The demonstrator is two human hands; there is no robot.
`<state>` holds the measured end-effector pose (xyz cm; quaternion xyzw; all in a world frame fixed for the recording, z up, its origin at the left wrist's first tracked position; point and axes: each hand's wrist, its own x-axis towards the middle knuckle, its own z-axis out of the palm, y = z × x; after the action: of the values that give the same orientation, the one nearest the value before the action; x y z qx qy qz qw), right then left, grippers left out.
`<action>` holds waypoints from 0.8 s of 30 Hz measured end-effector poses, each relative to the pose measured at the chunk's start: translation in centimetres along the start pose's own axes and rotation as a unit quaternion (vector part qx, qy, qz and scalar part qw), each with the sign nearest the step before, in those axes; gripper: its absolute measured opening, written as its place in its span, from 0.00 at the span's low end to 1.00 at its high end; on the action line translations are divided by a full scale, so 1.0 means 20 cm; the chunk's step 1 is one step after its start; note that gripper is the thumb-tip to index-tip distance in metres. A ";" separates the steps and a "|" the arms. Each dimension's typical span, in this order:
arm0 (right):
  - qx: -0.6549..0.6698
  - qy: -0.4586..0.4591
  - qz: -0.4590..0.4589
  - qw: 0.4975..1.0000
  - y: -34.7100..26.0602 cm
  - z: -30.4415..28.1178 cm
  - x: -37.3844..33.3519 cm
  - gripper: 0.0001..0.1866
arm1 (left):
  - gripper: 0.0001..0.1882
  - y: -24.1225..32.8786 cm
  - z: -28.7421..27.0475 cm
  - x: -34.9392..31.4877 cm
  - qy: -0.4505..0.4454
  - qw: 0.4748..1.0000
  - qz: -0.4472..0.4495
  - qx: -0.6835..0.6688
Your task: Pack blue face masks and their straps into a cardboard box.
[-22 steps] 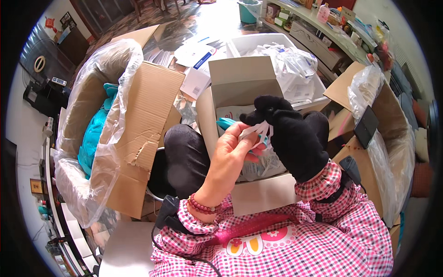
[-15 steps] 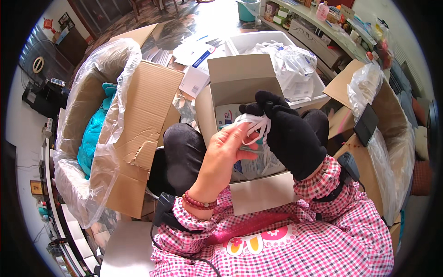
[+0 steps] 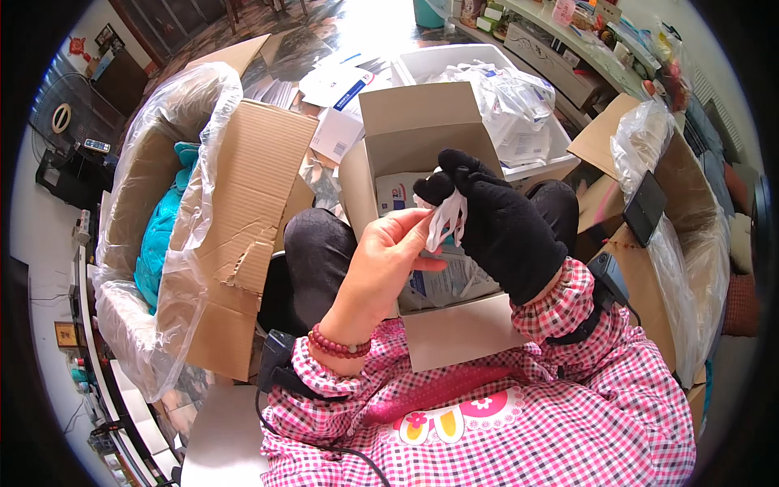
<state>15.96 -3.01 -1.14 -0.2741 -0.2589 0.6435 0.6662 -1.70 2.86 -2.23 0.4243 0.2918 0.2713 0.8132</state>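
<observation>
Between my two hands hangs a looped bunch of thin white straps [image 3: 448, 221]. My bare left hand [image 3: 375, 264], with beaded bracelets at the wrist, pinches the straps between thumb and forefinger. My right hand [image 3: 513, 231], in a black glove, is closed on the upper end of the same bunch. Both hands are above an open small carton [image 3: 464, 331] between my knees. Inside it lie flat white-and-blue packets [image 3: 438, 286], partly covered by the hands. Whether the straps join anything else is hidden.
To the left stands a plastic-lined cardboard box [image 3: 235, 187] holding teal items [image 3: 161, 235]. A white bin [image 3: 560, 156] of packets is beyond the carton. Flattened white boxes [image 3: 337, 130] lie on the floor. A phone [image 3: 646, 208] rests on another lined box [image 3: 698, 211] at right.
The bunch of straps has shifted slightly left and now hangs more gathered between my hands. My left hand has moved slightly left, and the right glove has risen a little.
</observation>
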 end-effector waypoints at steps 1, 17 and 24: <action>0.000 0.001 -0.001 1.000 0.00 -0.01 0.00 0.20 | 0.13 0.00 0.01 0.01 -0.001 0.997 0.033 0.072; -0.339 -0.068 0.097 0.933 -0.08 0.05 -0.05 0.12 | 0.10 0.06 -0.04 -0.39 -0.034 0.866 0.203 0.455; -0.225 -0.016 0.179 0.958 -0.07 0.16 -0.09 0.14 | 0.10 0.02 -0.07 -0.40 0.021 0.960 0.122 0.251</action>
<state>14.55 -4.71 2.11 -0.4483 -0.3540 0.6819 0.4569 -8.22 -1.71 -0.54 0.6417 0.3135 0.2948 0.6349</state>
